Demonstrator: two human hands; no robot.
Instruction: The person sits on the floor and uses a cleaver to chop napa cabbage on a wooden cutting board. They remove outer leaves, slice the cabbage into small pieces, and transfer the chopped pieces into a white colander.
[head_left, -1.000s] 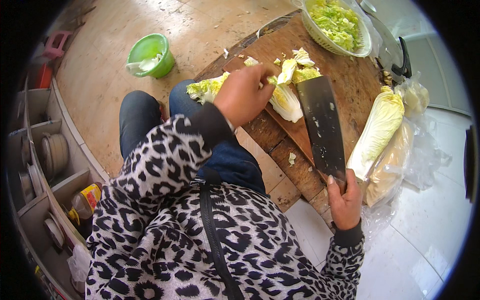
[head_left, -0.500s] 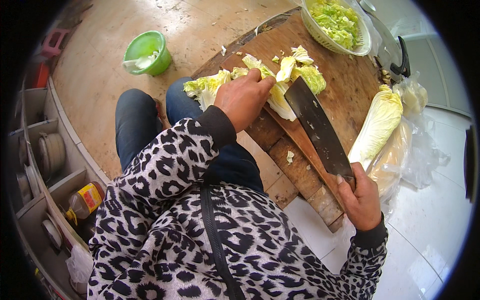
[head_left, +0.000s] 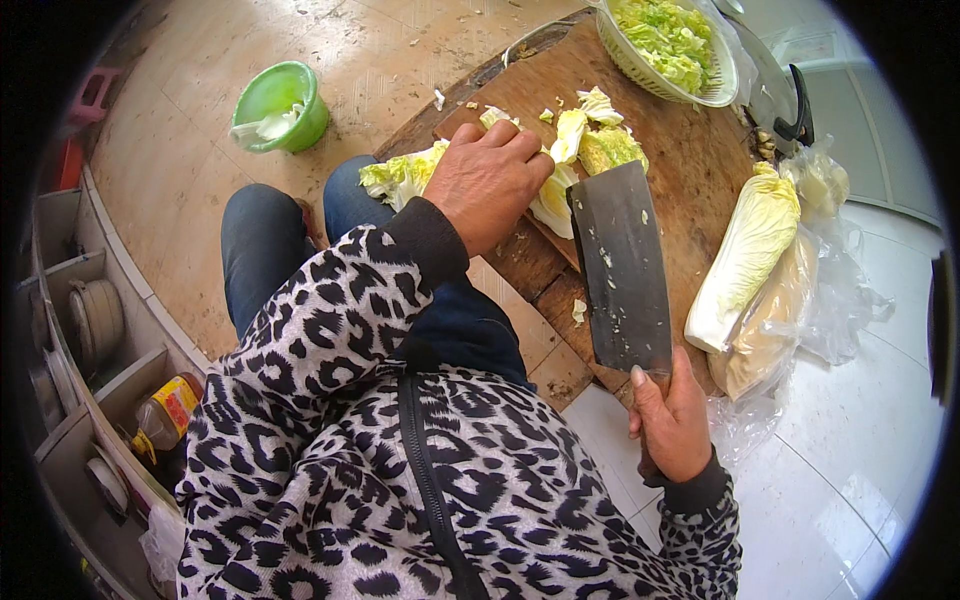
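Note:
My left hand [head_left: 488, 185] is closed over a bunch of napa cabbage leaves [head_left: 402, 177] on the wooden board [head_left: 690, 170]; the leaves stick out on both sides of it. In my right hand [head_left: 672, 420] is the handle of a wide dark cleaver [head_left: 625, 270]. Its broad blade face is turned up, dotted with bits of cabbage, and the far end lies close beside the leaves right of my left hand. Pale yellow cabbage pieces [head_left: 612, 150] lie on the board beyond the blade. My left fingertips are partly hidden behind the knuckles.
A whole napa cabbage [head_left: 745, 250] rests on the right beside a plastic bag [head_left: 835, 280]. At the far right stands a basket [head_left: 648, 78] of chopped cabbage. A green bucket [head_left: 312, 125] with white scraps sits on the floor. Shelves [head_left: 150, 375] with a bottle are at left.
The cleaver has turned from a steep tilt to show its broad face, and my right hand has come left and nearer me. My left hand keeps its hold on the leaves.

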